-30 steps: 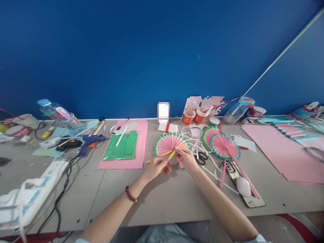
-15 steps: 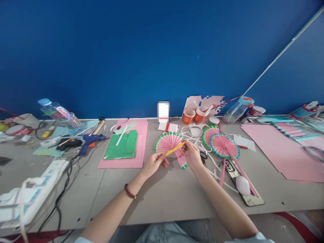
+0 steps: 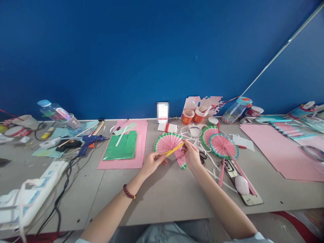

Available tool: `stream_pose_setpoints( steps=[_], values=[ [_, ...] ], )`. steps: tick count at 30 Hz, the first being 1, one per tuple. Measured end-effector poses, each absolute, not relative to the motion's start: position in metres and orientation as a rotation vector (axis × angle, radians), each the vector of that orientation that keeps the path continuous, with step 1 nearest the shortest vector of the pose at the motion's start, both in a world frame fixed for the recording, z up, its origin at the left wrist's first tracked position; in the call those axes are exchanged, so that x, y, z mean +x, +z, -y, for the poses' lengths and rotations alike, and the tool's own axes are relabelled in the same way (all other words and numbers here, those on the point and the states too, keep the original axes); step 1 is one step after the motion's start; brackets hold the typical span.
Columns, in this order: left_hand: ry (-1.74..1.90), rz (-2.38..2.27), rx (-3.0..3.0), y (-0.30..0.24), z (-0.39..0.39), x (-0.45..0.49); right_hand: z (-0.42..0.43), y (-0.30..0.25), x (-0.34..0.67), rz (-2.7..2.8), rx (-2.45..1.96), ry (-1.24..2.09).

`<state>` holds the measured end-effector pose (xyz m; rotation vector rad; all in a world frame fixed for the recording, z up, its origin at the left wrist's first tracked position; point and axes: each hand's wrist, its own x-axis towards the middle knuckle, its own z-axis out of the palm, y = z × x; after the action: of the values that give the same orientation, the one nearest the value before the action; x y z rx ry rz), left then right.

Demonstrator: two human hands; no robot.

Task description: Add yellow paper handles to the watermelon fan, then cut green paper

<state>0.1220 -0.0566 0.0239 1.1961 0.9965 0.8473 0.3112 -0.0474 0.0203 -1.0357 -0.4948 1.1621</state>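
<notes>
A pink pleated paper fan with a green scalloped rim (image 3: 167,142) lies on the grey table, opened to about a half circle. Across it runs a thin yellow stick (image 3: 175,148). My left hand (image 3: 152,162) pinches the stick's lower left end. My right hand (image 3: 191,155) pinches its upper right end, over the fan's right edge. Both hands have their fingers closed on the stick.
Two finished round fans (image 3: 222,144) with long pink handles lie to the right, beside scissors (image 3: 202,156), white paper strips and a phone (image 3: 240,184). Green paper on a pink sheet (image 3: 124,145) lies left. A glue gun (image 3: 89,140), cables and a power strip (image 3: 30,192) sit further left. Red cups (image 3: 193,116) stand at the back.
My right hand has risen from the fan's lower edge to the yellow stick's upper end. The stick now lies higher and flatter across the fan, held at both ends.
</notes>
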Motion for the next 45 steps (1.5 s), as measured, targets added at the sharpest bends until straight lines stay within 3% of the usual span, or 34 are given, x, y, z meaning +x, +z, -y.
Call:
stream_pose_setpoints(
  steps=[8,14,18,23,29,38,45],
  values=[
    [0.890,-1.034,1.295,0.025,0.056,0.120,0.050,0.023,0.315,0.593,-1.049,1.092],
    [0.939,-1.039,1.436,0.021,0.058,0.120,0.042,0.028,0.337,0.663,-1.080,0.767],
    [0.916,-1.041,1.520,0.025,0.058,0.119,0.039,0.036,0.353,0.827,-1.309,0.644],
    [0.880,-0.850,1.605,0.035,0.059,0.115,0.035,0.046,0.375,1.590,-1.741,0.258],
    [0.881,-0.586,1.260,0.039,0.063,0.113,0.011,0.034,0.400,1.934,-2.169,-0.088],
    [1.015,-0.610,0.970,0.037,0.059,0.112,-0.001,0.034,0.408,2.042,-2.130,-0.108],
    [0.948,-0.669,0.963,0.035,0.061,0.116,0.021,0.064,0.393,1.834,-1.735,0.217]
  ],
)
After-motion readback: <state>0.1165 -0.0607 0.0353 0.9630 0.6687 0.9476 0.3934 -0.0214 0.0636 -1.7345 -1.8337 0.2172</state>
